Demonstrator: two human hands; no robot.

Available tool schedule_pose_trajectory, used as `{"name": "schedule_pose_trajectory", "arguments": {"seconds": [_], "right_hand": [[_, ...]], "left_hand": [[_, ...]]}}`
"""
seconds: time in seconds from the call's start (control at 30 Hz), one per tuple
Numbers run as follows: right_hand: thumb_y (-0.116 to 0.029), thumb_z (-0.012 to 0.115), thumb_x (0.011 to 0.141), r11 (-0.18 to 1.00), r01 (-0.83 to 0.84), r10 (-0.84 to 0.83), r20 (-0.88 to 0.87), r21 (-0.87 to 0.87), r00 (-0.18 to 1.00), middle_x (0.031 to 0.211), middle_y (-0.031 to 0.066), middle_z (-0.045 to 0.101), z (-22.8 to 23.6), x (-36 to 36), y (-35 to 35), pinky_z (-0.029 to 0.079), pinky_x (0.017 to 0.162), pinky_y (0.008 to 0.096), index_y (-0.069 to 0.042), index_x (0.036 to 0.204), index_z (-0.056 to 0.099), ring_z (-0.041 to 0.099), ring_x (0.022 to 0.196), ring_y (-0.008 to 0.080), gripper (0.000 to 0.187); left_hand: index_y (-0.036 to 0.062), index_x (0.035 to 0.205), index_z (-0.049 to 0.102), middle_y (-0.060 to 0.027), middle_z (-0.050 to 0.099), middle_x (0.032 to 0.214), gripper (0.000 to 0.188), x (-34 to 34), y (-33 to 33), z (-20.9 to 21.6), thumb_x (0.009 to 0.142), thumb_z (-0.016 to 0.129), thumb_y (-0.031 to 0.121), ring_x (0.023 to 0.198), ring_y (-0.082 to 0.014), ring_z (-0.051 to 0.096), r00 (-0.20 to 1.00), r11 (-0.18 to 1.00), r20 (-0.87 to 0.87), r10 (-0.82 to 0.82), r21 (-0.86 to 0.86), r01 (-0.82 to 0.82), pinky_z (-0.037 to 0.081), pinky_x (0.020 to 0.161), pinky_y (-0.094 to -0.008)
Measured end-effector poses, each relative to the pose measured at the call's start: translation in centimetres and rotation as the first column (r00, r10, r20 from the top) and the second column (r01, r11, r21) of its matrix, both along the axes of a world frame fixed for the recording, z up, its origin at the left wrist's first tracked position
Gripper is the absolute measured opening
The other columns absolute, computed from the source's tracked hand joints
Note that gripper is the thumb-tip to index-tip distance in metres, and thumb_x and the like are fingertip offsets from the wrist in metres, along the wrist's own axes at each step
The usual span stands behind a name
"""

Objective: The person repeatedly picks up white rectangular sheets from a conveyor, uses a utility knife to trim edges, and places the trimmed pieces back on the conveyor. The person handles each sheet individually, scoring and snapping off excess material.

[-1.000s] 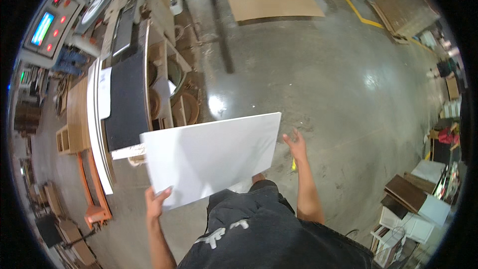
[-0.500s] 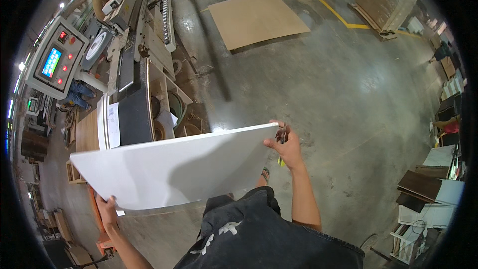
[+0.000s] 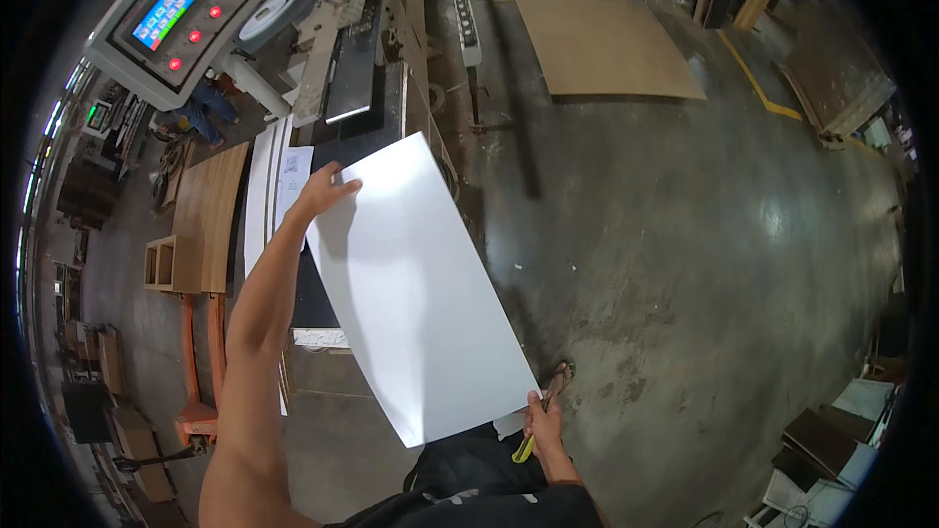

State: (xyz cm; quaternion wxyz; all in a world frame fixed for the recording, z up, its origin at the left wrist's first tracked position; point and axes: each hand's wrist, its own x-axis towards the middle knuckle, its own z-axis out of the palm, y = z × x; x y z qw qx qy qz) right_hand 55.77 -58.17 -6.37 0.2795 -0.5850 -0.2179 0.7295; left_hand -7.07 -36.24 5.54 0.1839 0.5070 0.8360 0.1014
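A white rectangular panel (image 3: 411, 274) slants across the middle, its far end over the dark machine table (image 3: 315, 308) and its near end by my body. My left hand (image 3: 325, 193) grips the panel's left edge near the far corner, thumb on the top face. At the near right corner my right hand (image 3: 544, 427) is closed on the panel's edge. A slim yellow-green thing (image 3: 524, 449) sticks out below that hand, seemingly held in the same grip; its kind is mostly hidden. A printed paper sheet (image 3: 291, 182) lies on white strips beside my left hand.
A control box (image 3: 176, 24) with a lit screen stands at the far left on a post. Wooden boards (image 3: 210, 205) and an orange pallet jack (image 3: 199, 420) are to the left. A brown sheet (image 3: 606, 44) lies on the floor ahead. Stacked panels (image 3: 831, 430) stand at the right.
The panel has turned from lying crosswise to pointing away from me. My left hand moved forward to its far end, my right hand back toward my body. The view shifted left toward the machine.
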Motion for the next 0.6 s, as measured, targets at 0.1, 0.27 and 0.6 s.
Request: {"name": "schedule_pose_trajectory", "arguments": {"seconds": [0.1, 0.27, 0.6], "right_hand": [[-0.028, 0.067, 0.109, 0.998, -0.008, 0.008, -0.007, -0.055, 1.000, 0.065, -0.0032, 0.049, 0.0, -2.2, -2.4, 0.035, 0.037, 0.0271, -0.010, 0.113, 0.055, 0.042, 0.041, 0.0075, 0.022], [-0.029, 0.066, 0.110, 0.995, -0.080, 0.076, 0.075, 0.053, 0.994, 0.065, -0.0031, 0.049, 0.1, -8.3, -4.2, 0.036, 0.038, 0.0277, -0.007, 0.118, 0.056, 0.044, 0.043, 0.0076, 0.025], [-0.011, 0.067, 0.102, 0.923, 0.189, -0.253, -0.159, -0.336, 0.954, 0.101, 0.0100, 0.075, -2.6, -4.9, -5.5, 0.047, 0.052, 0.0273, -0.008, 0.119, 0.061, 0.055, 0.056, 0.0144, 0.019]], "left_hand": [[0.0045, 0.149, 0.059, -0.0277, 0.060, 0.145, 0.085, 2.4, 1.8, -2.7, 0.087, 0.081, 0.059, 0.138, -0.0429, 0.054, 0.993, 1.000, -0.121, -0.013, -0.025, 0.010, 0.041, 0.116, -0.0519], [0.0209, 0.161, 0.049, -0.0269, 0.037, 0.165, 0.075, 9.2, 1.1, -8.0, 0.096, 0.074, 0.049, 0.156, -0.0479, 0.029, 0.959, 0.987, -0.271, -0.086, 0.107, 0.119, 0.020, 0.126, -0.0636], [0.0488, 0.147, 0.063, -0.0114, 0.029, 0.177, 0.048, 16.6, 4.3, -13.9, 0.099, 0.060, 0.056, 0.165, -0.0444, 0.016, 0.873, 0.888, -0.423, -0.242, 0.266, 0.376, 0.003, 0.122, -0.0831]]}}
